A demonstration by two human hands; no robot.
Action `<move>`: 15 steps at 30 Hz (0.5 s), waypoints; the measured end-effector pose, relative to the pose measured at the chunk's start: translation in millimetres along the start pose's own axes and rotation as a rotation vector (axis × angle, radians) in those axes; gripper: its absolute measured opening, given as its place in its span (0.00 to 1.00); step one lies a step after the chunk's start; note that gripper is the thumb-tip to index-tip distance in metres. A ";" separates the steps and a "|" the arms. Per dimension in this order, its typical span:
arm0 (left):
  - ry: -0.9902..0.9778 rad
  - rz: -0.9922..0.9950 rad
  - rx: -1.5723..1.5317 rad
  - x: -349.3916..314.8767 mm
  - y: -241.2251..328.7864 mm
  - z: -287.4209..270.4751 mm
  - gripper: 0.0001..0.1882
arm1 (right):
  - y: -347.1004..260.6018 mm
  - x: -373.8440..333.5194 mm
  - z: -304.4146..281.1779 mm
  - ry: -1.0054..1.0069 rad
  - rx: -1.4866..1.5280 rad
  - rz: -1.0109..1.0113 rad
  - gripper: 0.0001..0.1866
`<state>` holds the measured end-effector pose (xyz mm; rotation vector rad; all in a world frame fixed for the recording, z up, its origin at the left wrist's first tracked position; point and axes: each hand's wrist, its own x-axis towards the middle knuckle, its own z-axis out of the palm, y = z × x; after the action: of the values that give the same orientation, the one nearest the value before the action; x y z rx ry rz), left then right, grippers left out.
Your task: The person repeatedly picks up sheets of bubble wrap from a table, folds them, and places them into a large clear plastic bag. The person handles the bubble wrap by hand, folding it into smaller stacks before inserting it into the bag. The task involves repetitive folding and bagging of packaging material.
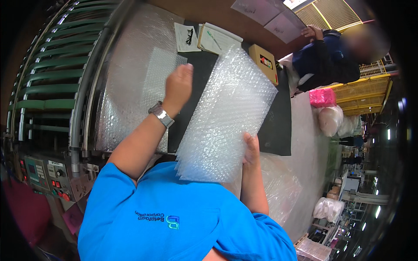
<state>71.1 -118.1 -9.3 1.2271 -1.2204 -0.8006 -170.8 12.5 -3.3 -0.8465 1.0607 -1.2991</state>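
Observation:
My right hand (251,148) grips the lower right edge of a stack of clear bubble wrap sheets (228,108), its thumb on top. The stack is held slanting in front of my body, its layered edges showing at the lower left. My left hand (179,86), with a metal watch (161,114) on the wrist, is raised to the left of the stack, apart from it. Its fingers are curled closed and nothing shows in them. Below and left of that hand lies more bubble wrap (130,87), with a smaller piece (159,71) on top.
On the black tabletop (278,126) are a clipboard (213,39) with a pen, glasses (189,37) on paper, and a cardboard box (264,63). A machine with green belts (52,82) and a control panel (48,176) stands left. Another person (326,61) is at the far right.

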 end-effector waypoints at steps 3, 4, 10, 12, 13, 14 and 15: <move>0.056 -0.102 -0.266 4.5 10.2 -6.3 0.15 | -7.5 3.6 -9.4 -0.020 -0.043 -0.049 0.43; 0.049 -0.113 -0.361 2.6 20.6 -7.1 0.15 | -9.2 4.5 -11.5 -0.028 -0.065 -0.065 0.43; -0.350 0.210 0.060 -7.3 52.1 8.1 0.21 | -29.4 7.5 -6.8 -0.094 -0.088 -0.020 0.43; -0.141 0.207 -0.096 -4.4 40.2 21.1 0.18 | -33.5 8.8 -5.6 -0.126 -0.094 -0.048 0.43; -0.077 0.070 -0.234 3.4 38.7 19.4 0.18 | -35.4 8.6 -6.3 -0.137 -0.095 -0.063 0.43; -0.013 -0.068 -0.370 12.7 35.8 14.2 0.17 | -37.4 8.8 -7.8 -0.147 -0.073 -0.043 0.44; 0.047 -0.203 -0.510 17.6 39.3 13.1 0.17 | -39.5 9.7 -10.4 -0.151 -0.053 -0.027 0.45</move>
<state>56.5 -129.5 31.7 0.9470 -0.7895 -1.1435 -193.8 -0.7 29.1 -0.9865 0.9709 -1.2138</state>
